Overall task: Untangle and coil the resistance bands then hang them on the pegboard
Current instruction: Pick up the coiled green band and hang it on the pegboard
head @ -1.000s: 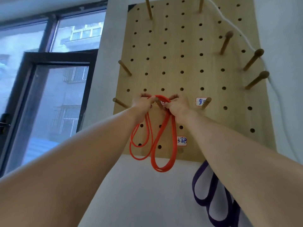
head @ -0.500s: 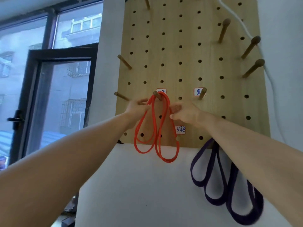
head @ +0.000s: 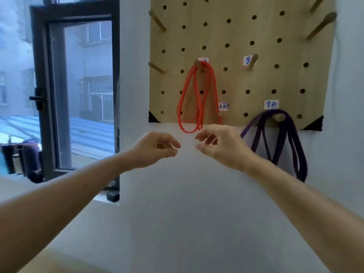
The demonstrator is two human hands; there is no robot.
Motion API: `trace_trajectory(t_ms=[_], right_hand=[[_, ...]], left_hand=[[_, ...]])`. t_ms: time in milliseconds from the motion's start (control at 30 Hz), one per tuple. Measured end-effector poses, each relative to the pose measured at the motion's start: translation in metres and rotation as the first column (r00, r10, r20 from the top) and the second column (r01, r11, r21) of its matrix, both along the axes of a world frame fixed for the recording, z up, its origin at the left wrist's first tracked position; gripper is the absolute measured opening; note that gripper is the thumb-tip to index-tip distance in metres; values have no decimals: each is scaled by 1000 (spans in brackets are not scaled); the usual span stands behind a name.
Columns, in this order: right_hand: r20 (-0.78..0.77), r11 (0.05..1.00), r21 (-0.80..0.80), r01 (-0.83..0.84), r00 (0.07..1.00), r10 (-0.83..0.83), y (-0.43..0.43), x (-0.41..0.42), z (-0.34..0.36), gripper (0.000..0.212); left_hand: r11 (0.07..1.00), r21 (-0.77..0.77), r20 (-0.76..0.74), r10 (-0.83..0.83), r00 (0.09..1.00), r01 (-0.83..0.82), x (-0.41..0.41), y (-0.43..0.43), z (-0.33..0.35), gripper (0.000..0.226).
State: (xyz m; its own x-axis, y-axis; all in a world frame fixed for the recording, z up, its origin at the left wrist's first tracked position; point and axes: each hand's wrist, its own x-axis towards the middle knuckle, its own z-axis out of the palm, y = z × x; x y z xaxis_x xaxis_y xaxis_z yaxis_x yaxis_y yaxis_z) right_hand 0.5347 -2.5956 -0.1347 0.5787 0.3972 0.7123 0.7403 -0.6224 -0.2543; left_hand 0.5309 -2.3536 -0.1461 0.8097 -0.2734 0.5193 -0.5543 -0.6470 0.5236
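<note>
Both hands empty — red band on its peg.
Left hand (head: 157, 148) and right hand (head: 220, 146) hover loosely curled, holding nothing, just below the red band (head: 197, 99), which hangs in loops from a peg (head: 199, 66) on the pegboard (head: 236, 36); the purple band (head: 283, 138) hangs from a lower peg (head: 278, 117). Hanging looks done — the next move is probably fetching another band, though none is in view.

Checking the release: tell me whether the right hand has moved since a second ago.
Yes. The right hand dropped from the peg bearing the red band to below the pegboard.
</note>
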Motion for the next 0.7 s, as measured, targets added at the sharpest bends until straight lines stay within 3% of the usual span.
trace_trajectory(t_ms=[167,367,500,700], right_hand=[[-290,997,-4,-83,954,78,16,-12,-104,13],[-630,990,-105,-98,777,10,27,-8,-255,12],[-787,971,-184,-156,615,-50,38,-14,-347,15],[-898,934,-263,-241,414,-146,45,-21,-468,9]], left_hand=[[1000,25,-125,4,992,-1,-27,13,-110,14],[998,23,-373,69,925,-65,-58,38,-268,14],[993,6,-543,105,833,-121,-79,50,-366,15],[982,10,-759,132,638,-191,-103,48,-490,17]])
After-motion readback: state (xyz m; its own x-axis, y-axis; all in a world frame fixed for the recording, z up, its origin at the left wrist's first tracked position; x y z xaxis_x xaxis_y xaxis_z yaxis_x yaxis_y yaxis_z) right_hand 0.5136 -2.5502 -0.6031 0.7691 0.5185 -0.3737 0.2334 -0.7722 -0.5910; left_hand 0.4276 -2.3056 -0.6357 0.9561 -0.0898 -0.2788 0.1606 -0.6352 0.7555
